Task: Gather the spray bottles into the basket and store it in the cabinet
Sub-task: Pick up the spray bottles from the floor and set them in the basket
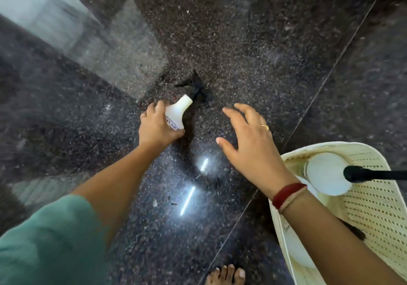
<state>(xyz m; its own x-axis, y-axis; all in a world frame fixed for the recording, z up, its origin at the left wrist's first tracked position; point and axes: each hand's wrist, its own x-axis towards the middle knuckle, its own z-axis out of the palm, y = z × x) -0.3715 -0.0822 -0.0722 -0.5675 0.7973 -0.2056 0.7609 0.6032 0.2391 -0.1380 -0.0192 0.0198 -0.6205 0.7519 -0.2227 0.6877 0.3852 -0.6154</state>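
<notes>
A white spray bottle (pixel 179 112) with a black trigger head stands tilted on the dark granite floor near the middle of the view. My left hand (pixel 155 126) is wrapped around its lower body. My right hand (pixel 248 144) hovers to the right of it, fingers spread, holding nothing. At the lower right stands a cream perforated basket (pixel 372 205). Inside it is another white spray bottle (pixel 326 172) with a black head pointing right, and at least one more white bottle lies under my right forearm.
The polished speckled granite floor (pixel 242 42) shows bright light reflections and a tile seam running diagonally on the right. My bare foot (pixel 226 274) is at the bottom edge. A pale reflective surface (pixel 44 16) fills the upper left.
</notes>
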